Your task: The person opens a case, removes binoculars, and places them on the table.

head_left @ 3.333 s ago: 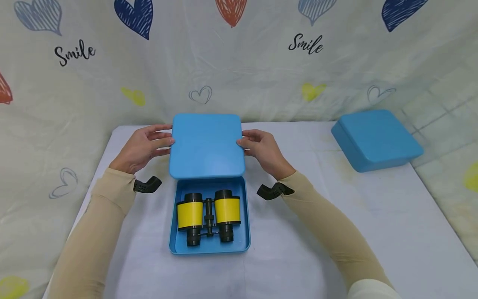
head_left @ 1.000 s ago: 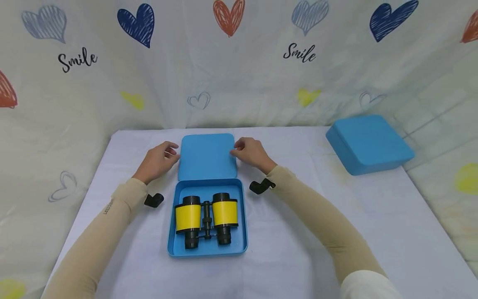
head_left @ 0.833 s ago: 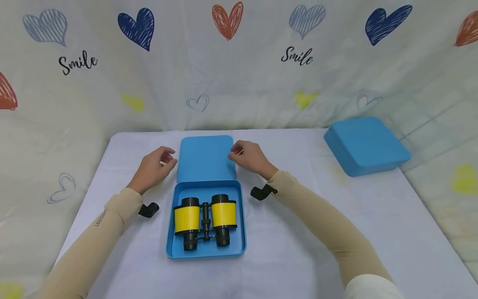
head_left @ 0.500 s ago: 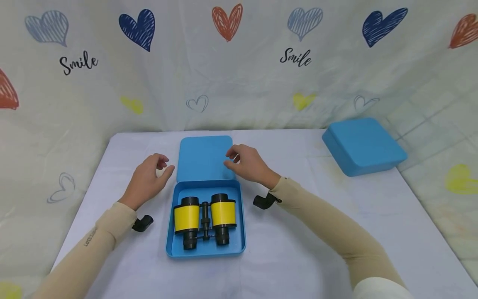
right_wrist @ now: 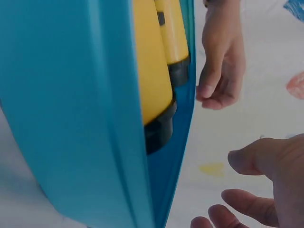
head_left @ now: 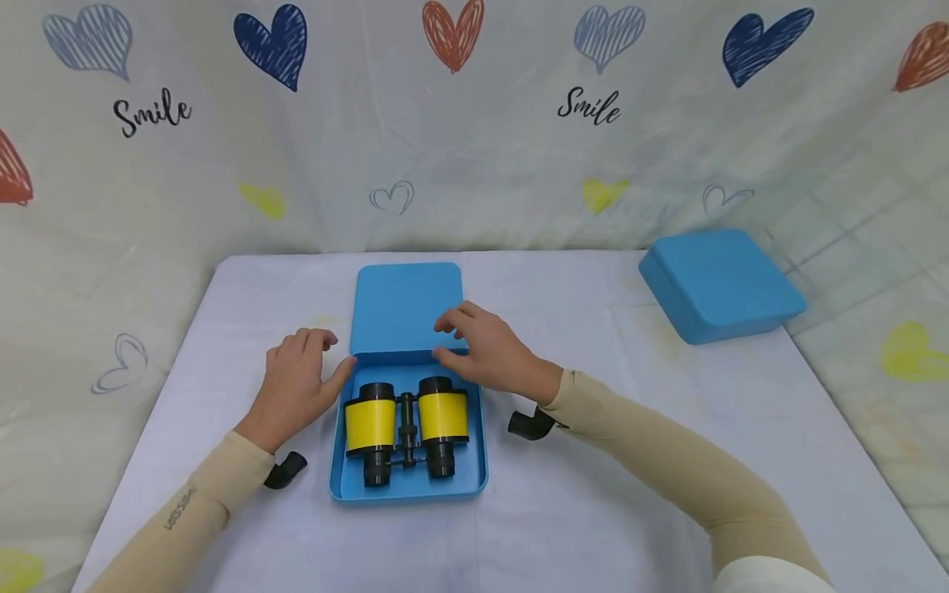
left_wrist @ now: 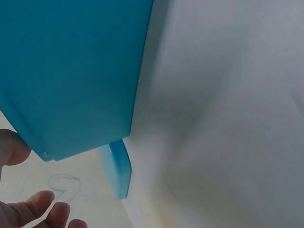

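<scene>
A blue hinged box lies with its lid (head_left: 400, 301) folded back flat on the table and its base (head_left: 408, 493) nearest me. Yellow-and-black binoculars (head_left: 371, 424) rest in the base, eyepieces toward me. My left hand (head_left: 292, 387) hovers at the back left corner, fingers loosely bent, thumb tip close to the rim. Over the back right corner, my right hand (head_left: 493, 350) hangs with thumb and fingers apart, partly covering lid and base. The left wrist view shows the thumb (left_wrist: 12, 147) at the box corner; the binoculars (right_wrist: 152, 71) appear past the box wall in the right wrist view.
A second blue box (head_left: 722, 284), closed, stands at the table's back right corner. White cloth (head_left: 578, 511) covers the table. Behind it hangs a curtain (head_left: 504, 140) printed with hearts. A black wrist camera mount (head_left: 532, 424) juts from the right sleeve.
The lid, earlier raised between both hands, went down flat behind the base. Both hands let go of it and came back toward me, to the base's back corners. The binoculars stayed in place.
</scene>
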Demonstrator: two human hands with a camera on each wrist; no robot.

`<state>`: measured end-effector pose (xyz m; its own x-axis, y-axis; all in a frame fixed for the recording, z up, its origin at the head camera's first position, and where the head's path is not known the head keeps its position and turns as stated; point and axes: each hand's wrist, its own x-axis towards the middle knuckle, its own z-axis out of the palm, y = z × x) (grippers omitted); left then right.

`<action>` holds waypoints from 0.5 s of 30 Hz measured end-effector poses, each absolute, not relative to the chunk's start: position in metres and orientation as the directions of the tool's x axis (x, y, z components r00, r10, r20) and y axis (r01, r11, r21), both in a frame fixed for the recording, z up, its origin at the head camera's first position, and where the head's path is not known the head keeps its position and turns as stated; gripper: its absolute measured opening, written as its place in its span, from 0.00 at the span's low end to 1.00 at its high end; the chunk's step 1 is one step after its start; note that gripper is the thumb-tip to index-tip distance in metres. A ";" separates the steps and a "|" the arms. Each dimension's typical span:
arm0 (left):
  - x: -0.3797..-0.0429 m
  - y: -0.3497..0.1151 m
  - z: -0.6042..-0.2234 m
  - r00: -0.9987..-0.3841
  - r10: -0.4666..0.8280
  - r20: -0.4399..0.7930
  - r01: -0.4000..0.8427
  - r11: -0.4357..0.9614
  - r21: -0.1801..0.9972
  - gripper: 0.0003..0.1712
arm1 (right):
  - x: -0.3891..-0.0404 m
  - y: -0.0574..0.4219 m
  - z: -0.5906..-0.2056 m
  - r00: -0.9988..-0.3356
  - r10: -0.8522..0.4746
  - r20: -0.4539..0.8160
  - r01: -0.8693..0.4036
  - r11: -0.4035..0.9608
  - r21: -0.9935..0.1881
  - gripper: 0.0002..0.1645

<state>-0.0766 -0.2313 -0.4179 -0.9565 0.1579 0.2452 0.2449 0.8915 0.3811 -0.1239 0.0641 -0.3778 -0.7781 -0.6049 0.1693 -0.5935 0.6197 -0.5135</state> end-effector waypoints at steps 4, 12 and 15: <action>-0.071 -0.230 -0.418 -0.956 0.160 0.245 0.243 0.902 0.357 0.23 | -0.112 0.060 -0.375 -0.734 -0.657 0.173 -0.653 0.613 -0.445 0.23; -0.062 -0.225 -0.418 -0.958 0.165 0.235 0.230 0.931 0.284 0.21 | -0.090 0.051 -0.377 -0.635 -0.749 0.191 -0.766 0.577 -0.284 0.30; -0.059 -0.223 -0.417 -0.959 0.172 0.225 0.229 0.939 0.255 0.21 | -0.083 0.047 -0.380 -0.608 -0.772 0.188 -0.792 0.572 -0.212 0.34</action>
